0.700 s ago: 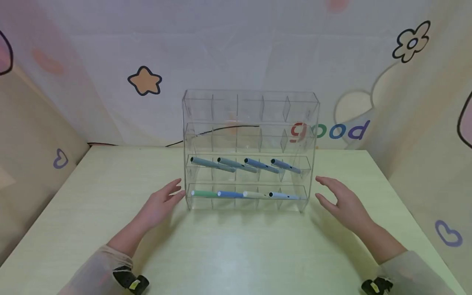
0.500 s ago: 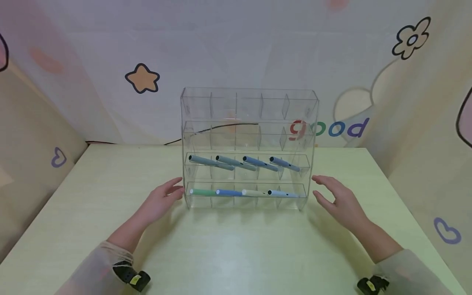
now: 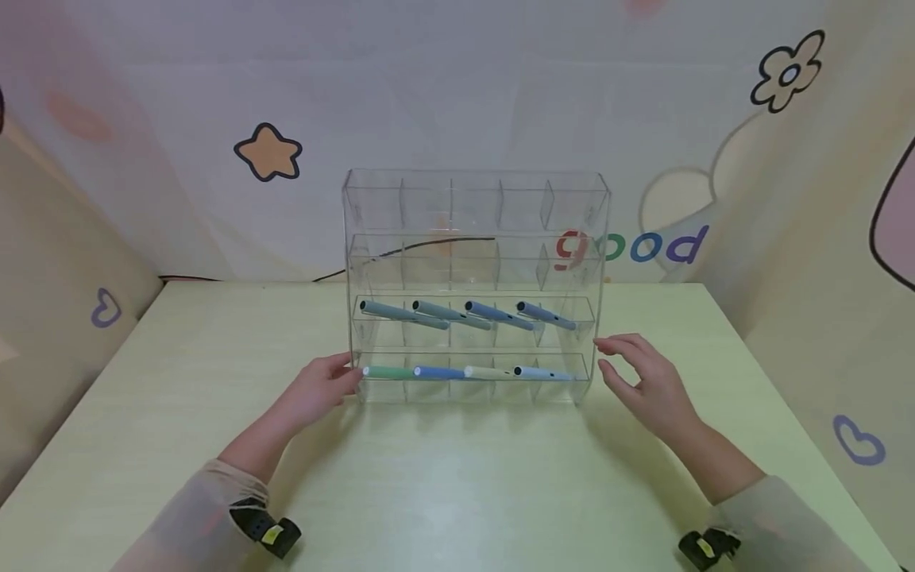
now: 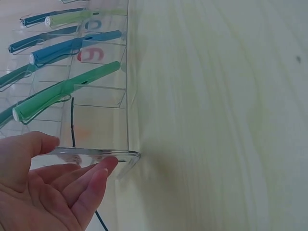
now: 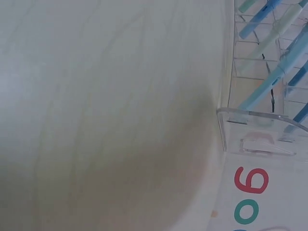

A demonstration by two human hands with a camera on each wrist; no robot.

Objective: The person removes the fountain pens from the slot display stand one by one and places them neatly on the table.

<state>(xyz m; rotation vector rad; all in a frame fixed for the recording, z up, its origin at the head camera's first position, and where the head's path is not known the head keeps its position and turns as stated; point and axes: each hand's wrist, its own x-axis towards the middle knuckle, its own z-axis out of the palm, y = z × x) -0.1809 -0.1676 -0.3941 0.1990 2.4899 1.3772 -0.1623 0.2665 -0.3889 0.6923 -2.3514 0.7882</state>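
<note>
A clear acrylic pen rack (image 3: 474, 171) with stepped, divided tiers stands upright mid-table. Its bottom row holds a green pen (image 3: 388, 372), a blue pen (image 3: 439, 372), a cream pen (image 3: 489, 372) and a light blue pen (image 3: 541, 373). Several teal and blue pens (image 3: 493, 313) lie slanted in the row above. My left hand (image 3: 318, 389) is at the rack's left side, thumb by the panel's front edge, loosely extended fingers along its outer face. My right hand (image 3: 652, 389) is at the right side, thumb and fingers apart, fingertips at or almost touching the panel; the right wrist view hides it.
The pale wooden table (image 3: 443, 492) surrounds the rack. Behind it hangs a printed cloth (image 3: 457, 103) with a star, a flower and the word "good". Each forearm wears a black wrist strap, the left strap (image 3: 264, 528) and the right strap (image 3: 708, 546).
Both hands have come inward toward the rack. The left thumb now overlaps the left panel's edge, and the right fingertips have closed the gap at the right. The whole view has shifted slightly.
</note>
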